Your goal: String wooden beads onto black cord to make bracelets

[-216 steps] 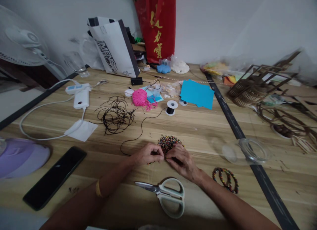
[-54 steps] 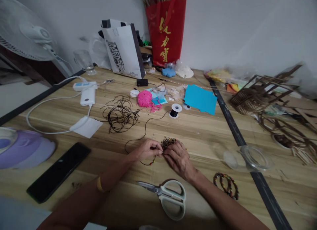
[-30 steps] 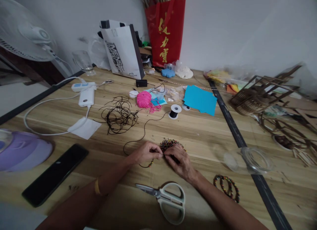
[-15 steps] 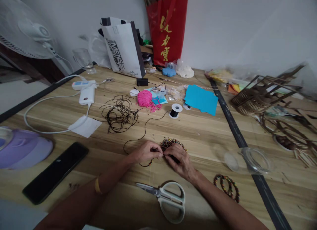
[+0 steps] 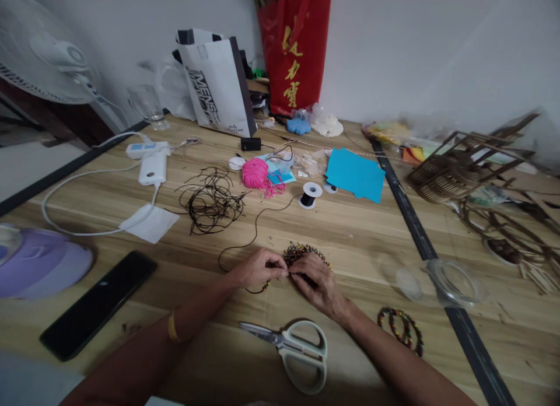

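My left hand is closed in a pinch on a thin black cord, which runs back to a white spool. A few small coloured beads sit on the cord below that hand. Fingertip to fingertip with it, my right hand is also pinched closed; whatever lies between its fingers is too small to make out. Just behind both hands lies a heap of multicoloured beads, partly covered by my right hand. Scissors with pale handles rest on the table nearer to me.
Beaded bracelets lie right of my right forearm, near a clear round container. Tangled dark cord, pink yarn and blue sheets are farther back. A black phone lies at left.
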The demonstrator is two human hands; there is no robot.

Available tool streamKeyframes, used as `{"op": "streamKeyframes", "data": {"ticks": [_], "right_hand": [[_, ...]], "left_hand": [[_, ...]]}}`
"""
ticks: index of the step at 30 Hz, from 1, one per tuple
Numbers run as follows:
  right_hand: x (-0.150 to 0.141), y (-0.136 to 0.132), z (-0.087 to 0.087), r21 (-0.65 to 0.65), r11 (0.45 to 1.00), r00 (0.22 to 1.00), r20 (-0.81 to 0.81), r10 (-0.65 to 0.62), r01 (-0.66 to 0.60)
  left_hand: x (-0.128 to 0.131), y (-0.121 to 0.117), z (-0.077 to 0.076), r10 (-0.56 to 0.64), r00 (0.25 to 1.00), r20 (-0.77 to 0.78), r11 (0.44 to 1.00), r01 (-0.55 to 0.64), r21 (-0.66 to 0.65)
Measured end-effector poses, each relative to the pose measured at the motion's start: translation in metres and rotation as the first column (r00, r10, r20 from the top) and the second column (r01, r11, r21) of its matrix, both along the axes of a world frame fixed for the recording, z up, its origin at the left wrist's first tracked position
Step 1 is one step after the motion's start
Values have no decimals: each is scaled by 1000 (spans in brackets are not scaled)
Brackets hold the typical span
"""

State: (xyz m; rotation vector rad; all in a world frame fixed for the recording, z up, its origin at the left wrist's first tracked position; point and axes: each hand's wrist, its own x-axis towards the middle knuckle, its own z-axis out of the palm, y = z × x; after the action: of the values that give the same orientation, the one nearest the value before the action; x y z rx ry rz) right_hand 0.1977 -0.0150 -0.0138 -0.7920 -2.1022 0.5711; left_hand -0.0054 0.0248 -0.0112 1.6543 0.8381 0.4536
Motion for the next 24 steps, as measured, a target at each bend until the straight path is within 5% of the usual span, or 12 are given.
{"op": "streamKeyframes", "data": {"ticks": [24], "right_hand": [[0,-2,1,-25,1000,1000,7,0,0]], "left_hand": [[-1,0,-4,-4,1000,6,1000,4,22]]}}
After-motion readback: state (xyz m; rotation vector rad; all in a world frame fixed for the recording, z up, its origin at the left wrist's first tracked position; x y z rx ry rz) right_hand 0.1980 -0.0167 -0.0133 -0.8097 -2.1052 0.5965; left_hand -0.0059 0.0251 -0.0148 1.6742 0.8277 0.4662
